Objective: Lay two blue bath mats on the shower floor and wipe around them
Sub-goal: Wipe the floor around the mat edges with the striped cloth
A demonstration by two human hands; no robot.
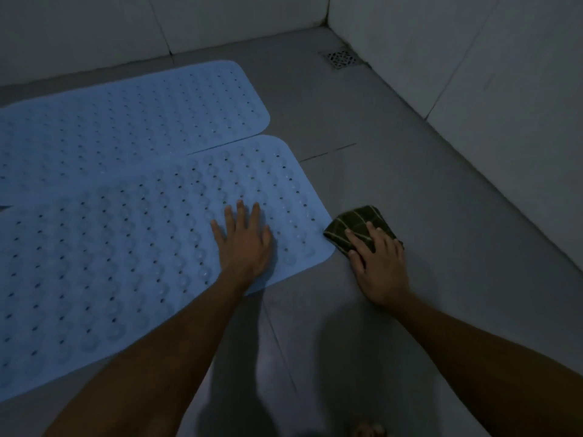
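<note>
Person's body as seen from the head camera: two forearms enter from the lower edge of the frame, each ending in a bare hand. Left hand (244, 244): no glove, ring or wristband visible; short nails visible on the fingers. Right hand (378, 266): likewise ungloved, no jewellery or watch visible at the wrist. Both forearms are uncovered to the frame edge; no sleeve or cuff shows. Toes of a bare foot (369, 431) show at the bottom edge. Lighting is dim; finer detail cannot be told.
</note>
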